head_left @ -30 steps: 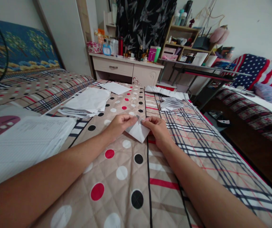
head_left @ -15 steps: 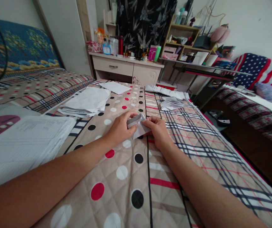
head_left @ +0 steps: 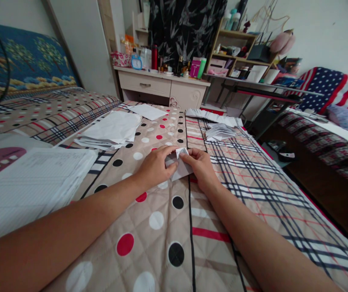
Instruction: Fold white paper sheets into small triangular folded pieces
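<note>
Your left hand (head_left: 157, 164) and right hand (head_left: 202, 166) hold 1 folded paper (head_left: 181, 172) over the patterned bed (head_left: 145, 253). To your left lie a white stack (head_left: 111, 126) of paper and lined sheets (head_left: 37, 178); ahead to your right, a paper pile (head_left: 220, 132) sits near a white strip (head_left: 212, 117).

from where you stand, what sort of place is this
Most likely a bedroom: a quilted bedspread fills the foreground, and beyond it a drawer cabinet bears a blue alarm clock, with a dark curtain behind.

Fingers (head_left: 189, 159) hide part of the folded paper (head_left: 181, 172); the left edge crops the lined sheets (head_left: 34, 182).
</note>
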The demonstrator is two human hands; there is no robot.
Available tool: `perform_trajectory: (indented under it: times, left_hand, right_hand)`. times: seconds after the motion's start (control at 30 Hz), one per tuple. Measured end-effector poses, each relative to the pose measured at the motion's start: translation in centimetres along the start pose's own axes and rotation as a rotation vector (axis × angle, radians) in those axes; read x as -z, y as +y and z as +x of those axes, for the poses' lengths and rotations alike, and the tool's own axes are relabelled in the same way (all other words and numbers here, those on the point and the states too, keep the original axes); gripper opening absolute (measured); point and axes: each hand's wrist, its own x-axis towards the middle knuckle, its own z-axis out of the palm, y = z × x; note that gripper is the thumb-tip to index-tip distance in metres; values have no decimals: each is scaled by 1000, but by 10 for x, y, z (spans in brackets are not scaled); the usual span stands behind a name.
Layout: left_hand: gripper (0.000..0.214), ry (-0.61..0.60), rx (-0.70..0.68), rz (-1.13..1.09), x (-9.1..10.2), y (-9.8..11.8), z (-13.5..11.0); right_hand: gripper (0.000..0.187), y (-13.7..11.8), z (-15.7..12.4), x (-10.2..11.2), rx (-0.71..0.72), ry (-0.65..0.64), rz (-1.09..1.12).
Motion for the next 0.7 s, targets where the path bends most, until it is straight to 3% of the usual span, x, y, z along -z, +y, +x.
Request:
perform_trajectory:
  times: [0.2,0.47,0.7]
  left_hand:
    - [37,0,-5,160,4,8,0]
    - [18,123,-128,317,7,11,1]
    - [7,112,-74,198,5,6,2]
  right_hand:
    - [26,1,-1,-2,11,-35,31]
    - [25,5,1,-2,19,-71,39]
    - [25,5,1,-1,18,-59,41]
